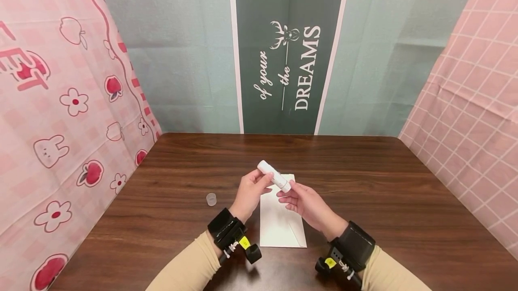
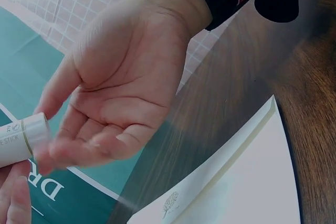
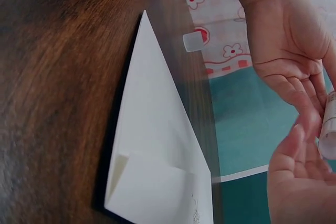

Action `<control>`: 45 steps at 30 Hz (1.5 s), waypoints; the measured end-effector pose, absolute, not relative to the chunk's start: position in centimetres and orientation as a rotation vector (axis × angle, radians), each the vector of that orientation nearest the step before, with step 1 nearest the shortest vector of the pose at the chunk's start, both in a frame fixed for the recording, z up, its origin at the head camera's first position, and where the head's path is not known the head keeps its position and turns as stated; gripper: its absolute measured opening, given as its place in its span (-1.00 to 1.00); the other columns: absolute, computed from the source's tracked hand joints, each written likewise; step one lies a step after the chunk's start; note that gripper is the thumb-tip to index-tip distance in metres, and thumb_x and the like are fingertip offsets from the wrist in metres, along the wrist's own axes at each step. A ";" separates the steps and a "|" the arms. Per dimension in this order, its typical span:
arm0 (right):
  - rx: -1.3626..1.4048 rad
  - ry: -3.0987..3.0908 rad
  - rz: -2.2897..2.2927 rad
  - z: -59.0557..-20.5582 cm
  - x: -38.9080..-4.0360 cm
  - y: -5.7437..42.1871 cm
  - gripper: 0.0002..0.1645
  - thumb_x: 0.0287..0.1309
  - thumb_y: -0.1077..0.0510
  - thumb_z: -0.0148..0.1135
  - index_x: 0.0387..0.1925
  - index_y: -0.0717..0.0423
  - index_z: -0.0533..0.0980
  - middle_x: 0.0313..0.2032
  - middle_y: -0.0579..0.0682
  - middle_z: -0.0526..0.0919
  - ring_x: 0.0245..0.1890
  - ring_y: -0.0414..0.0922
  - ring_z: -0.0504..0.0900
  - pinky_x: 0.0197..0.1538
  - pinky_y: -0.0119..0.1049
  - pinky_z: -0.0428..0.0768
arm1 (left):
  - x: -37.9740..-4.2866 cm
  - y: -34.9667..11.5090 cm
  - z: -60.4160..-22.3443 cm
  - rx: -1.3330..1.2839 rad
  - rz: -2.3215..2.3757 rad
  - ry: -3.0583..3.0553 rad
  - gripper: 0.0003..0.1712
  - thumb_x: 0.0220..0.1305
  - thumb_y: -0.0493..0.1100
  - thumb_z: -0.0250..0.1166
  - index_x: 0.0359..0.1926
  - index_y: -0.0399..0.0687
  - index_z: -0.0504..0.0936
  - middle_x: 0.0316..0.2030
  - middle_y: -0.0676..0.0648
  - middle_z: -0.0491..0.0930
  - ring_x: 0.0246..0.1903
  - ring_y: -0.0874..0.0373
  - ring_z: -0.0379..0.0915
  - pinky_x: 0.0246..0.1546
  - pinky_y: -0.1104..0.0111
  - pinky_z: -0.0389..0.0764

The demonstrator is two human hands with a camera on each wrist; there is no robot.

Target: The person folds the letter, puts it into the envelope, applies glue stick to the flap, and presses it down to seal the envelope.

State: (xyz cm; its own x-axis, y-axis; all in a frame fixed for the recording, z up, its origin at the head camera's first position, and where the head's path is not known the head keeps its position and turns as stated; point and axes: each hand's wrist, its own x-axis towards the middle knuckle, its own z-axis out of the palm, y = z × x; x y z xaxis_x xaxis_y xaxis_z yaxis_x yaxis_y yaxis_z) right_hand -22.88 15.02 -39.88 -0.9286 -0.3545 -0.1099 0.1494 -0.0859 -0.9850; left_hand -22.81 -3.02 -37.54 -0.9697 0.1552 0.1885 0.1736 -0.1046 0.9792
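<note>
A white glue stick [image 1: 272,175] is held slantwise above the table between both hands. The left hand [image 1: 247,194] grips its barrel, thumb on the near side. At the lower right end, the thumb and fingers of the right hand [image 1: 309,205] pinch the base; those fingertips are blurred in the left wrist view. Printed letters ending in "E STICK" show on the barrel [image 2: 13,140]. Beneath the hands lies a white envelope [image 1: 279,228], its flap bearing a small tree print in the left wrist view. A translucent cap [image 1: 211,199] stands on the table, left of the left hand.
The dark wood table [image 1: 364,169] reaches back to a green and grey-blue curtain [image 1: 194,57] with lettering. Pink printed cloth [image 1: 73,147] hangs on the left and pink grid cloth [image 1: 473,115] on the right. Black camera bands [image 1: 356,246] wrap both wrists.
</note>
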 end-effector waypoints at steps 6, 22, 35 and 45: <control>-0.274 1.807 -2.119 -39.8 -22.9 15.1 -0.49 0.40 -0.01 -0.10 0.01 0.41 0.38 -0.33 -0.04 0.62 -0.26 -0.19 0.58 -0.12 -0.40 0.53 | -22.6 -2.9 -37.1 -0.390 -2.298 -2.089 -0.63 0.33 -0.23 0.14 0.02 -0.48 0.48 -0.13 -0.33 0.59 -0.12 -0.03 0.57 -0.14 0.18 0.56; -0.235 1.932 -2.102 -39.7 -22.9 15.1 -0.52 0.31 0.10 0.06 0.11 0.37 0.28 -0.11 0.00 0.54 0.00 -0.01 0.51 0.03 -0.17 0.43 | -24.6 -2.6 -39.9 -0.358 -2.301 -2.082 -0.54 0.27 -0.08 0.22 0.02 -0.39 0.51 -0.15 -0.25 0.62 -0.15 0.02 0.59 -0.18 0.25 0.58; -0.255 1.975 -2.009 -40.2 -22.9 15.5 -0.45 0.26 0.05 0.14 0.09 0.41 0.37 -0.04 0.28 0.55 -0.01 0.14 0.51 0.01 -0.17 0.47 | -24.6 -4.5 -39.1 -0.606 -1.669 -2.610 -0.51 0.18 0.10 0.27 -0.01 -0.15 0.58 -0.10 -0.10 0.61 -0.11 0.01 0.55 -0.15 0.20 0.55; -0.124 1.969 -2.078 -40.3 -22.9 15.7 -0.43 0.22 0.07 0.19 0.11 0.41 0.34 -0.08 0.23 0.58 -0.08 0.04 0.55 -0.05 -0.26 0.50 | -24.7 -12.0 -39.3 -0.518 -0.520 -3.021 -0.34 0.12 0.00 0.35 0.21 -0.17 0.42 0.21 -0.30 0.32 0.14 -0.17 0.32 -0.01 0.01 0.43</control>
State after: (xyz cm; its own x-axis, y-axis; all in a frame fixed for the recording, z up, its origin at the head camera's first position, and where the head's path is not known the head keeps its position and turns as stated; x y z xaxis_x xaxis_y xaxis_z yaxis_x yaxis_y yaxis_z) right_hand -22.93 15.67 -40.29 -0.9584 -0.2560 -0.1260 0.1396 -0.0356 -0.9896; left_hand -24.69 -11.96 -39.32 -0.9440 0.3182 0.0877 0.3292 0.8885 0.3196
